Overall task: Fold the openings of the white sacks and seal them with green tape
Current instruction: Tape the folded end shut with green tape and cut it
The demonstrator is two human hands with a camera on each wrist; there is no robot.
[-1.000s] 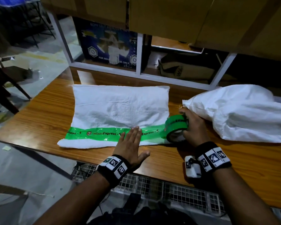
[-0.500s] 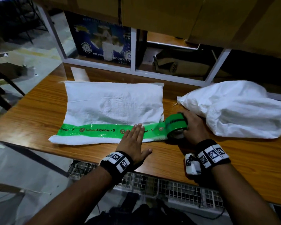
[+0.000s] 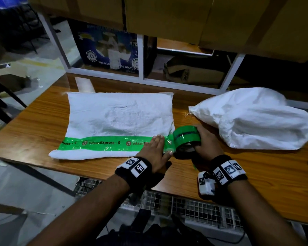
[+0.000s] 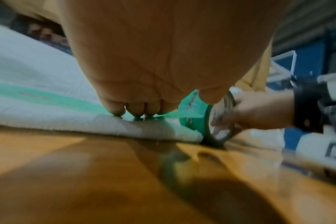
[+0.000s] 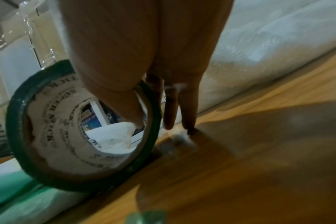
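Note:
A flat white sack (image 3: 120, 115) lies on the wooden table (image 3: 34, 125) with its near edge folded over. A green tape strip (image 3: 103, 143) runs along the fold. My left hand (image 3: 154, 148) lies flat, its straight fingers (image 4: 136, 109) pressing the strip's right end onto the sack (image 4: 38, 72). At the sack's right corner my right hand (image 3: 203, 142) grips the green tape roll (image 3: 186, 137), thumb (image 5: 128, 106) inside its cardboard core (image 5: 67, 128). The roll (image 4: 211, 121) stands on edge on the table, still joined to the strip.
A second, stuffed white sack (image 3: 256, 119) lies at the table's right, just behind my right hand. A white-framed shelf (image 3: 140, 55) with cardboard boxes stands behind the table. A wire mesh rack (image 3: 185, 206) sits below the near edge. Floor shows left.
My left hand has slid right along the tape strip, from near its middle to its right end beside the roll. The right hand stays on the roll.

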